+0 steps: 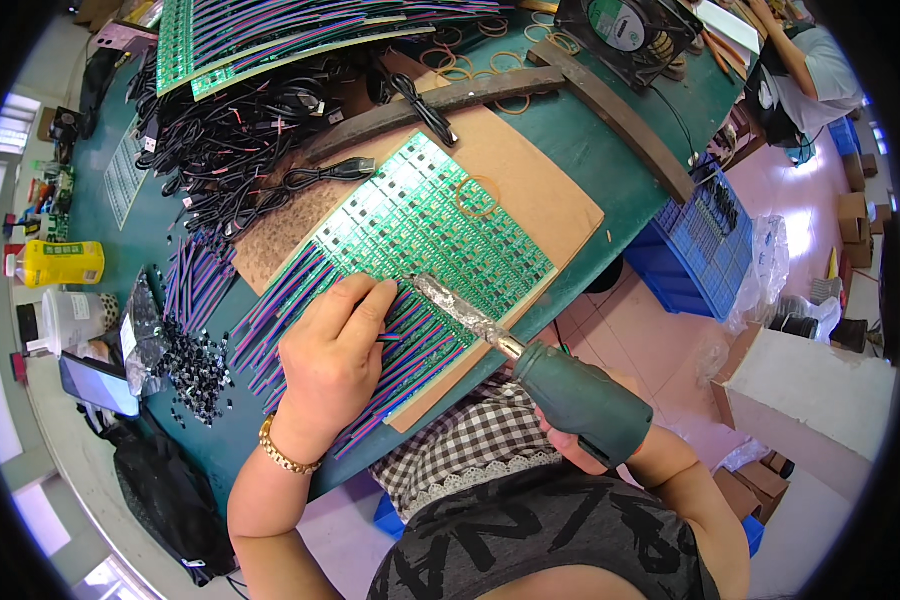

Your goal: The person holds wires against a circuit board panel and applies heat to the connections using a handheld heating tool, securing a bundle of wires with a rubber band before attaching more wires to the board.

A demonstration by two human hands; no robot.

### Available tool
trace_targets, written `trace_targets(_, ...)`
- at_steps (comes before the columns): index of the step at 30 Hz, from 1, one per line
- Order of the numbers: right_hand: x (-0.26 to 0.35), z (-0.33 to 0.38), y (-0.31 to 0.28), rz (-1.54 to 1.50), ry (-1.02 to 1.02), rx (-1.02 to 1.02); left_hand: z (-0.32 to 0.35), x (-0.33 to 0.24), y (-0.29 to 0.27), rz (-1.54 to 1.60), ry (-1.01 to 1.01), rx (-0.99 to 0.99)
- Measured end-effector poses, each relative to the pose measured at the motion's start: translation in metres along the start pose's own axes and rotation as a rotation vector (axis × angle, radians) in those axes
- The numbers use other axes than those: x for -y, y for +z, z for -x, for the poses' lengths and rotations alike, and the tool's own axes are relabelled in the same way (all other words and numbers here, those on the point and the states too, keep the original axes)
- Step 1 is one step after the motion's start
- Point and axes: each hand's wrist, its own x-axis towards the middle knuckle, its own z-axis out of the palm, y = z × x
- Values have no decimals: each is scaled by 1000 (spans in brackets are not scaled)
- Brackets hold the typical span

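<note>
A green circuit board panel (pixel 420 205) with rows of small black parts lies on a cardboard sheet (pixel 560 215). Rows of multicoloured ribbon wires (pixel 410 385) run off its near and left sides. My left hand (pixel 332 340) rests over the wires, thumb and fingers pinched on a ribbon wire whose end is mostly hidden under the fingertips. In my right hand (pixel 567 442) is a dark green soldering gun (pixel 585 398). Its silvery, crusted tip (pixel 450 300) reaches the board just right of my left fingertips. A loose rubber band (pixel 478 197) sits on the panel.
Black USB cables (pixel 240 130) are heaped beyond the board, beside stacked wired panels (pixel 300 40). Dark bars (pixel 620 125) lie at the back right, near a fan (pixel 625 30). Small black connectors (pixel 195 370) are piled at left. A blue crate (pixel 695 245) stands off the table's right edge.
</note>
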Motion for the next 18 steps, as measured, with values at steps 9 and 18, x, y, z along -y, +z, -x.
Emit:
trace_targets(9, 12, -14, -4, 67, -102, 4, -1, -3, -2, -31, 10, 33)
trace_targets(18, 3, -2, 2, -8, 11, -50, -1, -2, -2, -94, 66, 21)
